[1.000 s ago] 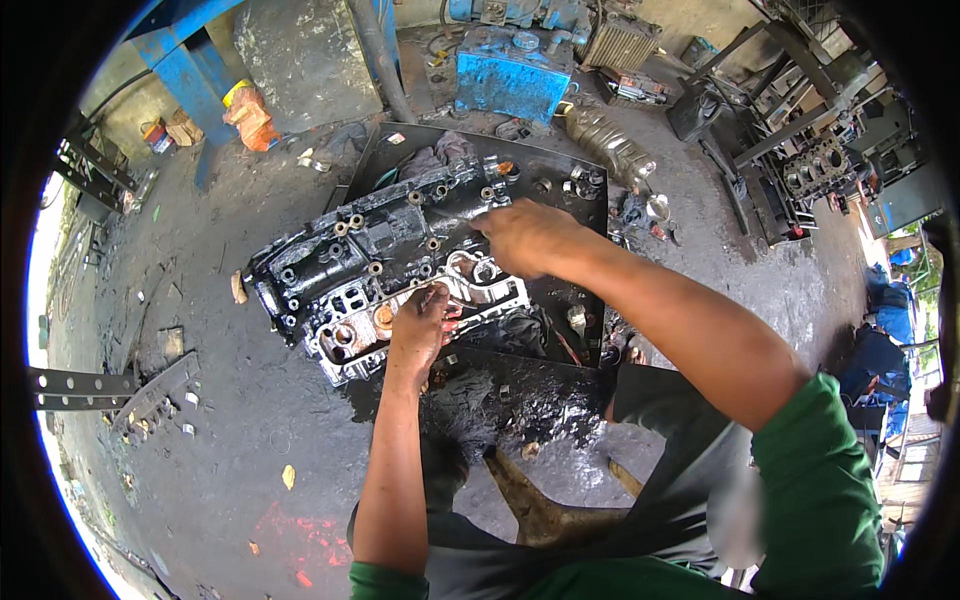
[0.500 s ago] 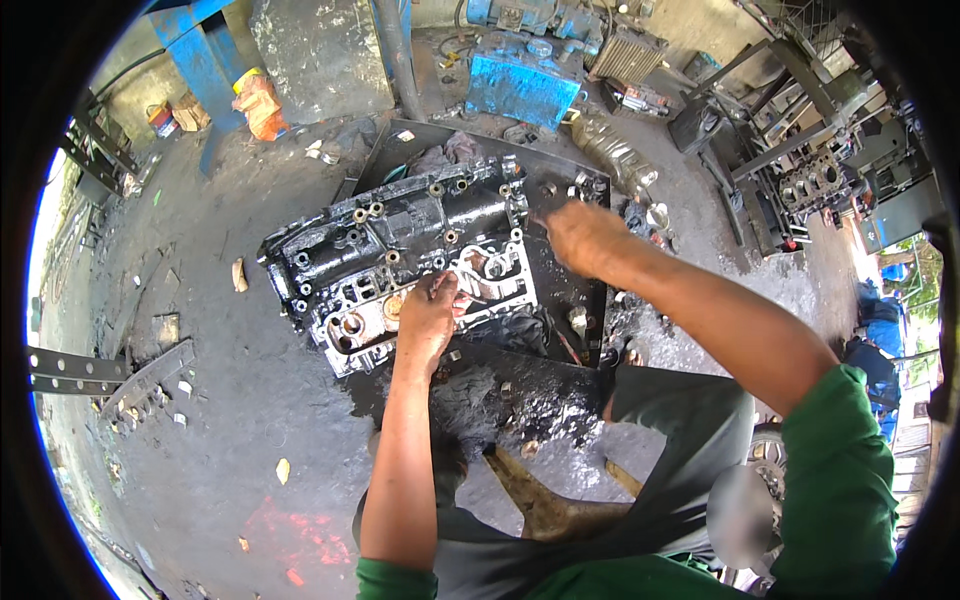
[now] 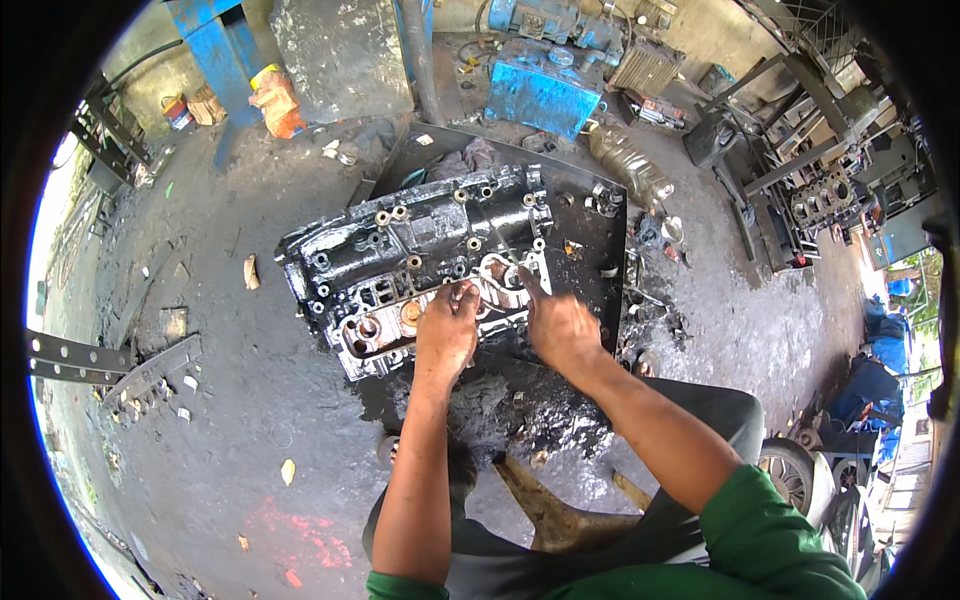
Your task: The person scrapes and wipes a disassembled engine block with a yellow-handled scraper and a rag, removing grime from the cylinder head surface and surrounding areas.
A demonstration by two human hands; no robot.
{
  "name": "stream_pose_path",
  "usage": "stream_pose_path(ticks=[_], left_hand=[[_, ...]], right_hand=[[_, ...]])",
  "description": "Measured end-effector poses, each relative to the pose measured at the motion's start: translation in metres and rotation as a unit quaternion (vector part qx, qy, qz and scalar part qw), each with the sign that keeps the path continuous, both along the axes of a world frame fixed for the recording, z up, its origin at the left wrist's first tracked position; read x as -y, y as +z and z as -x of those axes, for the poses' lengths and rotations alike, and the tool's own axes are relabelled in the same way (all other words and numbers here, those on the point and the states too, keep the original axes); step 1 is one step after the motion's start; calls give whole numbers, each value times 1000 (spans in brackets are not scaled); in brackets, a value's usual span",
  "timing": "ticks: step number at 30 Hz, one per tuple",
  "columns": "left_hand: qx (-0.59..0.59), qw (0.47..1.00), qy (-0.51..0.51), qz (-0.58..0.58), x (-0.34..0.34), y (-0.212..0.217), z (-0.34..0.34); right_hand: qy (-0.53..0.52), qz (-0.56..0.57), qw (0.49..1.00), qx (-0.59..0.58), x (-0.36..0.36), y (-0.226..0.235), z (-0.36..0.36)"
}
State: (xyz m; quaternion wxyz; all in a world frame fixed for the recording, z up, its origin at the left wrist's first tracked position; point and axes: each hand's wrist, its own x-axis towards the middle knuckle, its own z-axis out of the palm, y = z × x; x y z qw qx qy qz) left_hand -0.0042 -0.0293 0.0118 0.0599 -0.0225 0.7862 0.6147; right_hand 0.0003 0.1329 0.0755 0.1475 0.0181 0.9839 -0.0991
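Grey workshop floor [image 3: 230, 400], bearing a dark, shallow tray [image 3: 592, 238]. The engine casting [image 3: 430, 228], oily black with a paler, open near side, lies slantwise across the tray, its left end overhanging. A blue tank [image 3: 545, 92] stands beyond; a plastic bottle [image 3: 628, 165] lies outside the tray's far right side. The right hand [image 3: 563, 332] is at the casting's near right end, fingers curled; whether they grip anything cannot be told. The left hand [image 3: 448, 325], fingertips narrowly bunched, meets the pale section; any small object between them is indiscernible.
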Motion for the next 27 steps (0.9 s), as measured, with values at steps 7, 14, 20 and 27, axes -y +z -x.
stream_pose_path(ticks=[7,14,20,27], left_hand=[[29,999,34,-26,-2,0,1],[17,999,30,-21,-7,0,2],[-25,999,31,6,-2,1,-3],[36,997,55,-33,0,34,-7]], right_hand=[[-72,53,995,32,13,-4,7],[-78,98,992,-13,11,3,-4],[-30,50,996,-73,-7,-25,-17],[124,-117,982,-76,-61,-6,45]])
